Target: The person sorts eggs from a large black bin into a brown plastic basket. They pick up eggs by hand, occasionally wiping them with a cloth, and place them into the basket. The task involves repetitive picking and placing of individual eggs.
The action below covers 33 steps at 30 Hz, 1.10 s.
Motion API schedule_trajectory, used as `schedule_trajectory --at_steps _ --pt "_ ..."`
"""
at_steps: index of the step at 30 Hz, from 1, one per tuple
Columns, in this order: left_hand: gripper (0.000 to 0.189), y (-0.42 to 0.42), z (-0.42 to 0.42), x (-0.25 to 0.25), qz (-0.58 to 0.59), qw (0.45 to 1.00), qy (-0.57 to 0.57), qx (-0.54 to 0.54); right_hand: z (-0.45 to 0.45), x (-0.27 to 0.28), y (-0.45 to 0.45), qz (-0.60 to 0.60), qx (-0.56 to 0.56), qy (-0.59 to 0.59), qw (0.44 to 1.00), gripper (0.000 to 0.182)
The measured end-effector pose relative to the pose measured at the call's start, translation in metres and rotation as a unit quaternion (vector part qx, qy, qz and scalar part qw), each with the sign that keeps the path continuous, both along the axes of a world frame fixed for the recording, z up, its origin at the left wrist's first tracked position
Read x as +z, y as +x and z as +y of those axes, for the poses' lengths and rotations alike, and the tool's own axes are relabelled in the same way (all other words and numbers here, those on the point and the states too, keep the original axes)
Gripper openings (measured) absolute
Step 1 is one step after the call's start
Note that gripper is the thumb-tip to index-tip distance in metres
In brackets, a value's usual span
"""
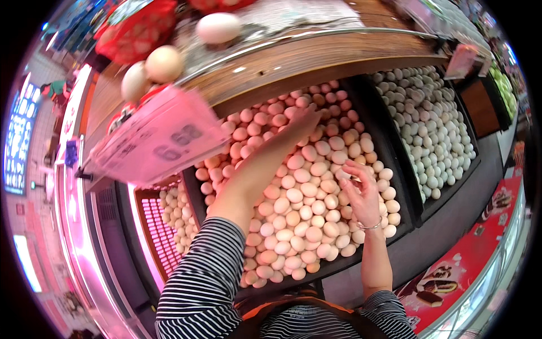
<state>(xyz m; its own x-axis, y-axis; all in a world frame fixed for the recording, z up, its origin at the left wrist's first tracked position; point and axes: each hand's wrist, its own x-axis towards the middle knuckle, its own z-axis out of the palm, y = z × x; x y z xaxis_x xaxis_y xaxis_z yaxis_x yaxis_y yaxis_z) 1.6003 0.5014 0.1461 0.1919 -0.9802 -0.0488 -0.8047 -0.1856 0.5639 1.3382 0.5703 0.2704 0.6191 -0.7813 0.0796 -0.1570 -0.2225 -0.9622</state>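
Note:
Loose brown and cream eggs fill the dark-sided bin in front of me. My left hand reaches to the back of this bin, its fingers down among the eggs beneath a wooden shelf. Its fingertips are hard to see, so a grip on an egg cannot be made out. My right hand, with a bracelet at the wrist, is over the bin's right part. Its thumb and forefinger are curved beside a pale egg; whether they hold it is unclear.
A wooden shelf overhangs the bin's back, bearing a few eggs and red net bags. A pink price sign juts out at left. Greenish eggs fill the right-hand bin; an orange-brown basket with eggs stands left.

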Motion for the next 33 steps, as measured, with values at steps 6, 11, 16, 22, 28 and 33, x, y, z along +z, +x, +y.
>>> schedule_trajectory --at_steps 6,11,16,22,28,33 --pt "0.038 -0.013 0.055 0.012 0.049 0.997 -0.064 -0.011 0.029 -0.012 0.007 -0.002 0.014 0.037 0.999 0.02" --pt "0.027 0.013 0.3 0.062 0.087 0.954 -0.227 0.175 0.086 -0.007 0.042 0.002 0.1 0.083 0.991 0.019" --pt "0.025 0.121 0.561 0.025 0.082 0.863 0.023 0.497 0.162 -0.002 0.115 0.002 0.243 0.173 0.954 0.02" --pt "0.031 0.085 0.696 -0.051 0.129 0.872 0.259 0.395 0.282 -0.027 0.208 0.117 0.393 0.118 0.905 0.024" --pt "0.073 0.039 0.693 -0.079 0.132 0.831 0.433 0.325 0.378 -0.114 0.236 0.314 0.459 -0.023 0.83 0.019" --pt "0.082 0.015 0.677 -0.081 0.049 0.841 0.433 0.321 0.447 -0.182 0.217 0.446 0.487 -0.266 0.702 0.03"
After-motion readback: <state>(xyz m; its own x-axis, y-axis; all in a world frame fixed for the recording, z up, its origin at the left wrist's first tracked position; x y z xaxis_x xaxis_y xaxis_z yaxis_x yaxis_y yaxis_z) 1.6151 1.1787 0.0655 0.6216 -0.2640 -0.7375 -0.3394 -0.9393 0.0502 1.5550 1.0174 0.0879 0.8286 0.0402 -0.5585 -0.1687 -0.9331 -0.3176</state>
